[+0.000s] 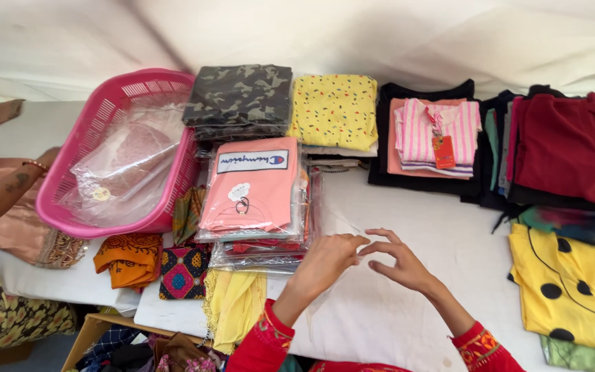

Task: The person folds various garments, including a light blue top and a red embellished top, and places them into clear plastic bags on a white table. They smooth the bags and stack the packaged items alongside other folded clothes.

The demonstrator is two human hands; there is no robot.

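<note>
- Two hands, yours, hover empty over the table's near edge: left hand loosely curled, right hand spread, fingertips almost meeting.
- Just left of them lies the stack of bagged shirts.
- Slick bags could slide if you nudge that stack.

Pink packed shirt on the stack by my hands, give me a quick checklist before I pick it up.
1. Left hand empty: ok.
2. Right hand empty: ok.
3. Pink packed shirt on top of its stack, nothing on it: ok.
4. Hands touching the shirt: not ok, both hover beside it over the white cloth.
5. Pink basket apart from the stack: not ok, it sits against it.
6. Stack steady underneath: cannot tell.
</note>
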